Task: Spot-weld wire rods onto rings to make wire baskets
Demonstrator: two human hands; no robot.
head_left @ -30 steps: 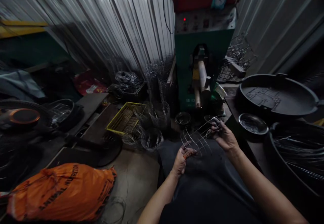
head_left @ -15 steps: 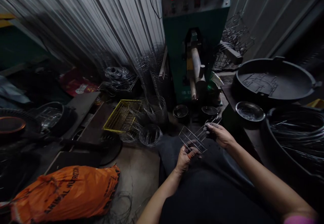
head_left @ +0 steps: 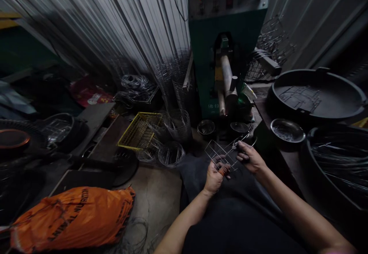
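Note:
A small rectangular wire frame (head_left: 220,152) is gripped along its lower side by my left hand (head_left: 216,173), which has an orange band on a finger. My right hand (head_left: 247,156) is closed at the frame's upper right side, with its fingers around a thin metal tool or wire piece (head_left: 246,134); the dim light blurs its exact shape. Both hands are above the dark cloth (head_left: 198,169) over my lap. Beyond them stands a green machine (head_left: 201,62) with metal arms (head_left: 226,72) and a lit red lamp.
Wire mesh cylinders (head_left: 177,125) and a yellow wire basket (head_left: 138,131) stand left of the machine. An orange sack (head_left: 74,217) lies at lower left. At right are a large black pan (head_left: 336,93), a metal bowl (head_left: 287,130) and a tub of wires (head_left: 339,162).
My left hand has shifted slightly right and the wire frame has turned a little. My right hand has moved slightly, its fingers more curled. The view has shifted a little.

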